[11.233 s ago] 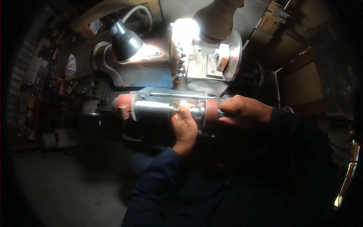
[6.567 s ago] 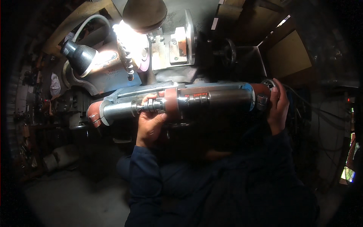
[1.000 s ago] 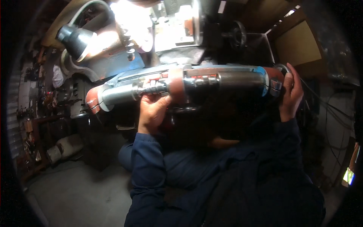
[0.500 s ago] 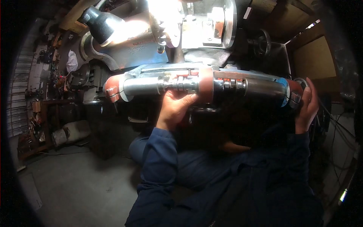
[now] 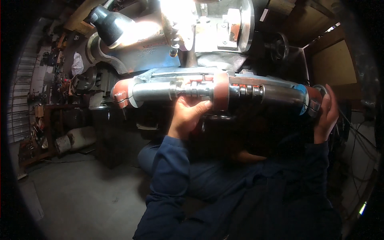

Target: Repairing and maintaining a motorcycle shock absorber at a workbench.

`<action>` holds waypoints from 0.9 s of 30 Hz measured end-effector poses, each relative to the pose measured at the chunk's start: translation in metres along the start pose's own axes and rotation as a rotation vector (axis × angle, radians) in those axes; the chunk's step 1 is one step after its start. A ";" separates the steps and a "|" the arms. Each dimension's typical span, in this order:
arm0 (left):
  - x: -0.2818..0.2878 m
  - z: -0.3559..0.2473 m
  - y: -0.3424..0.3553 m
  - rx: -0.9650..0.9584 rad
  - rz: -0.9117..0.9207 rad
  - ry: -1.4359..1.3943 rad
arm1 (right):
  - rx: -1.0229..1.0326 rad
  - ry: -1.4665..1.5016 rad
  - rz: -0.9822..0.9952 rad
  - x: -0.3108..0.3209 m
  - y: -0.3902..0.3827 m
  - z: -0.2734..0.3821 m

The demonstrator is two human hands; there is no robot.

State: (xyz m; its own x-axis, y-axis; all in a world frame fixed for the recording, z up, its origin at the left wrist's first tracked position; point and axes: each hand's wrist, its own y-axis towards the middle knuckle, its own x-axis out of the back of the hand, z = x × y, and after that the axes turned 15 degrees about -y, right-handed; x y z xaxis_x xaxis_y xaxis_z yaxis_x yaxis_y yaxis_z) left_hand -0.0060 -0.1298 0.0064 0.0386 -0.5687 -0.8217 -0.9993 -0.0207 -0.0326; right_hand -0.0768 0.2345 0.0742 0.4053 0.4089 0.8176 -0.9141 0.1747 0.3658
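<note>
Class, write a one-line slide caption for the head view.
Left hand and right hand grip a long metal cylinder assembly beneath a lit workshop machine.

No packages, labels or signs are legible in this dim workshop; the only screen-like item is a small glowing greenish patch point(image 5: 362, 208) at the lower right edge, too blurred to identify

From here my left hand point(image 5: 188, 114) covers the underside of the long metal shaft point(image 5: 216, 91), and my right hand point(image 5: 326, 114) hides its far end. The lamp's point(image 5: 110, 20) glare washes out the machine head point(image 5: 208, 24), perhaps a grinder, cut off at the top edge.
</note>
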 end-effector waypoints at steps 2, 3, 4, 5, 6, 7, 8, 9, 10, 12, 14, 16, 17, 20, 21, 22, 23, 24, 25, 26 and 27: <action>-0.004 0.000 -0.002 -0.009 0.013 0.001 | 0.016 -0.017 -0.001 0.002 -0.001 -0.001; -0.006 -0.001 -0.003 -0.018 0.028 0.002 | 0.031 -0.034 -0.003 0.002 -0.001 0.000; -0.006 -0.001 -0.003 -0.016 0.028 0.001 | 0.030 -0.035 -0.003 0.003 -0.002 -0.001; -0.007 -0.002 -0.004 -0.023 0.029 -0.010 | 0.018 -0.026 0.005 0.003 -0.002 -0.001; -0.008 0.000 -0.003 -0.025 0.034 -0.027 | 0.005 -0.023 0.011 0.005 -0.001 -0.002; -0.009 0.001 -0.003 -0.041 0.018 -0.015 | 0.001 -0.034 0.008 0.005 -0.001 -0.001; -0.010 0.001 -0.002 -0.055 0.003 -0.003 | -0.003 -0.047 0.005 0.004 -0.001 0.001; -0.013 0.003 0.001 -0.054 -0.006 -0.024 | 0.017 -0.052 -0.018 0.003 -0.001 -0.003; -0.011 0.004 0.000 -0.096 0.007 -0.026 | 0.019 -0.029 -0.015 0.001 -0.001 -0.001; -0.015 -0.003 -0.001 -0.074 -0.035 -0.082 | 0.021 -0.028 -0.003 0.001 0.001 0.005; -0.021 -0.001 -0.001 -0.087 -0.058 -0.099 | 0.055 -0.025 -0.032 0.000 0.002 0.001; -0.028 0.002 0.001 -0.118 -0.165 -0.094 | 0.028 -0.002 -0.021 -0.001 0.001 0.002; -0.031 0.004 0.003 -0.110 -0.163 -0.098 | 0.023 -0.009 -0.023 0.000 0.002 0.002; -0.036 0.008 0.006 -0.129 -0.294 0.005 | 0.066 -0.036 -0.054 -0.001 0.001 0.000; -0.038 0.009 0.007 -0.137 -0.326 0.014 | 0.057 -0.005 -0.048 -0.001 0.001 -0.001; -0.039 0.010 0.008 -0.145 -0.358 0.022 | 0.049 0.027 -0.043 -0.001 0.000 -0.002; -0.038 0.011 0.008 -0.145 -0.356 0.021 | 0.049 0.025 -0.045 0.000 0.000 -0.002; -0.035 0.011 0.007 -0.148 -0.349 0.019 | 0.052 0.006 -0.054 -0.001 -0.001 -0.001; -0.034 0.011 0.006 -0.152 -0.342 0.017 | 0.056 -0.013 -0.063 -0.001 -0.001 -0.001; -0.035 0.011 0.006 -0.154 -0.342 0.018 | 0.057 -0.011 -0.063 -0.002 -0.001 -0.001; -0.038 0.012 0.006 -0.178 -0.345 0.026 | 0.070 -0.026 -0.076 -0.002 -0.001 -0.002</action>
State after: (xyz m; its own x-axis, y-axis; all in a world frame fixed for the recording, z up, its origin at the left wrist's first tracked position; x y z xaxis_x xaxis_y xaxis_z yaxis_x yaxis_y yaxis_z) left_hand -0.0137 -0.0986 0.0307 0.3744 -0.5242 -0.7649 -0.9125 -0.3551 -0.2033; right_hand -0.0766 0.2349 0.0713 0.4745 0.3732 0.7973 -0.8784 0.1414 0.4565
